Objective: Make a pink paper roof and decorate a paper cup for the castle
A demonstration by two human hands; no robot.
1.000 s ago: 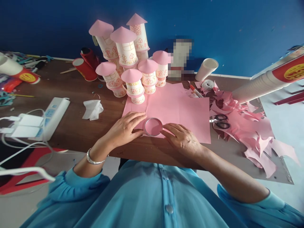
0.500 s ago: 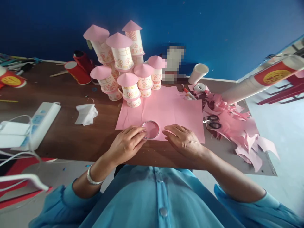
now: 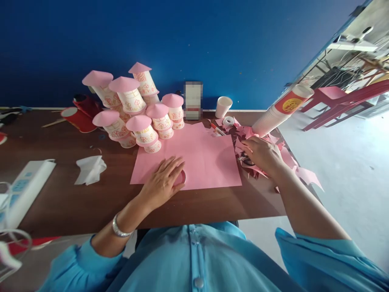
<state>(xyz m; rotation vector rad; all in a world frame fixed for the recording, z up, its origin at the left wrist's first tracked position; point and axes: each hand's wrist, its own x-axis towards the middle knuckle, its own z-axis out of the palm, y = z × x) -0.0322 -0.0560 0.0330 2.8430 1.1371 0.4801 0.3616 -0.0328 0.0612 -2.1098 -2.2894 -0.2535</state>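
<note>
Hands are working on opposite sides of the pink paper sheet (image 3: 197,156), which is lying flat on the brown table (image 3: 60,198) near its near edge. The left hand (image 3: 164,182) is resting palm-down, fingers spread and extended, pressing on the near left part of the sheet; it is covering a round ring-shaped object (image 3: 182,177), of which only a small arc is showing at the fingertips. The right hand (image 3: 263,154) is reaching to the right of the sheet, fingers curled down into the pile of pink paper scraps (image 3: 300,172), where a dark item that may be scissors (image 3: 245,162) is lying under the fingers. Whether this hand is gripping anything cannot be told, since the fingertips are hidden among the scraps.

At the far left of the sheet, a cluster of paper-cup towers (image 3: 136,109) is standing, each tower carrying a pink cone roof. A single white cup (image 3: 223,106) is standing at the far edge, and a long stack of paper cups (image 3: 281,110) is lying tilted at the far right. A crumpled white tissue (image 3: 90,169) and a white power strip (image 3: 26,186) are lying to the left.

Judging from this layout, several roofed towers are already standing complete, and the scrap pile is indicating much cutting done. The sheet under the left hand is showing no cut and no visible drawn outline, so the work on this piece appears to be at an early stage.
</note>
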